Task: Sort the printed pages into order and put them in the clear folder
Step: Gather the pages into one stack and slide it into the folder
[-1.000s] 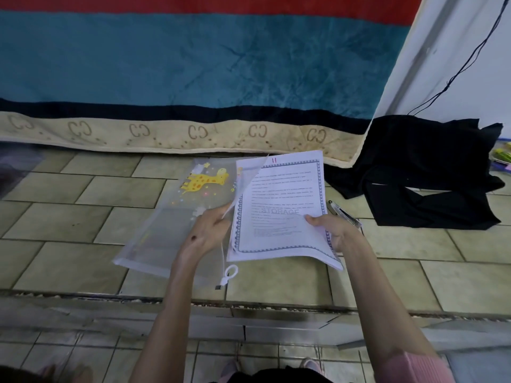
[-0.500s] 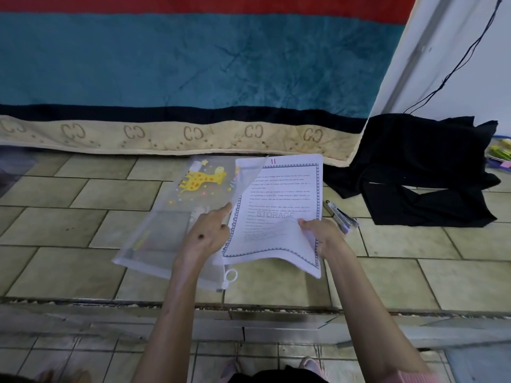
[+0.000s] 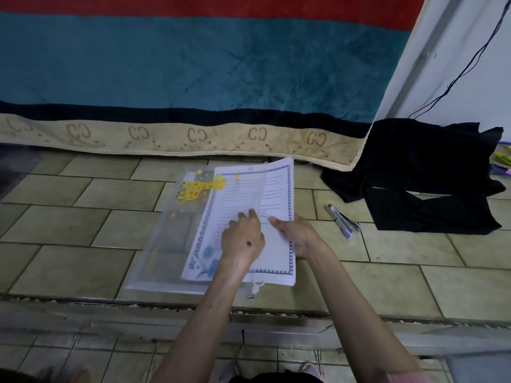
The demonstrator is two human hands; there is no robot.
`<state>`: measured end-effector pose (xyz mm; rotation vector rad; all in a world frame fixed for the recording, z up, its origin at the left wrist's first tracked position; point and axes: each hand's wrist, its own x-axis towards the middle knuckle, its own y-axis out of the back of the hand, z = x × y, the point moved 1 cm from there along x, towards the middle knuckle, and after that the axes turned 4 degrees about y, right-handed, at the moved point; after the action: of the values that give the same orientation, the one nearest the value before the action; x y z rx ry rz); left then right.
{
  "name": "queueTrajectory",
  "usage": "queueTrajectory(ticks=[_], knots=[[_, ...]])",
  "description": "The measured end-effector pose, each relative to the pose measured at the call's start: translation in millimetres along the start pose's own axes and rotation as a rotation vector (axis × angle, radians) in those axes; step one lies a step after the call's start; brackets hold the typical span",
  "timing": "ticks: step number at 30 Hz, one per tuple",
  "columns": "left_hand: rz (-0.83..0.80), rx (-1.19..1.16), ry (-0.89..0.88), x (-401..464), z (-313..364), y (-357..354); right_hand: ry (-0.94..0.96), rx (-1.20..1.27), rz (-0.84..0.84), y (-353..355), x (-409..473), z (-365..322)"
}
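Lying on the tiled floor, one stack of printed pages sits partly inside one clear folder with a giraffe print. Two hands meet on it: the left hand pinches the folder's front sheet, fingers curled, and the right hand grips the stack's right edge. Right of the hands lie one stapler and one black cloth.

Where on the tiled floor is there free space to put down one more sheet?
Bare tiles lie left of the clear folder, below the blanket. More bare tiles lie below the stapler and black cloth. It is crowded where both hands work the printed pages.
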<state>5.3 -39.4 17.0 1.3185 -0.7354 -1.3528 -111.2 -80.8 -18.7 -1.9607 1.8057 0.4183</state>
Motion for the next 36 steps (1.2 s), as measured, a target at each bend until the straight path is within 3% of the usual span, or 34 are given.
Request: queueTrajectory(ticks=[4,7,10,12,15,20,25,28,32,34,36], knots=[[-0.009,-0.093,-0.044,-10,12,-1,-0.207,0.146,-0.136,-11,5,1],[-0.063,-0.446,-0.044,-2,-3,5,-0.264,0.224,-0.217,-12,8,3],[0.255,-0.558,0.190,27,-54,12,-0.292,0.251,-0.313,-9,9,8],[0.390,-0.517,0.423,36,-94,11,-0.233,0.150,-0.215,-7,16,13],[0.296,-0.593,0.542,36,-125,3,-0.102,-0.006,-0.058,-8,29,18],[0.256,-0.711,0.519,43,-137,6,-0.304,0.173,-0.355,-10,22,12],[0.237,-0.962,0.538,47,-140,0,-0.312,0.352,-0.539,2,12,20],[0.356,-1.140,0.514,54,-138,-7,-0.222,0.124,-0.590,-2,8,6],[0.440,-1.438,0.552,56,-126,-2,-0.020,-0.422,-0.348,3,17,-59],[0.415,-1.623,0.511,56,-108,3,0.143,-0.666,-0.262,5,17,-103],[0.284,-1.870,0.435,61,-85,-2,0.263,-0.928,-0.227,-4,-10,-155]])
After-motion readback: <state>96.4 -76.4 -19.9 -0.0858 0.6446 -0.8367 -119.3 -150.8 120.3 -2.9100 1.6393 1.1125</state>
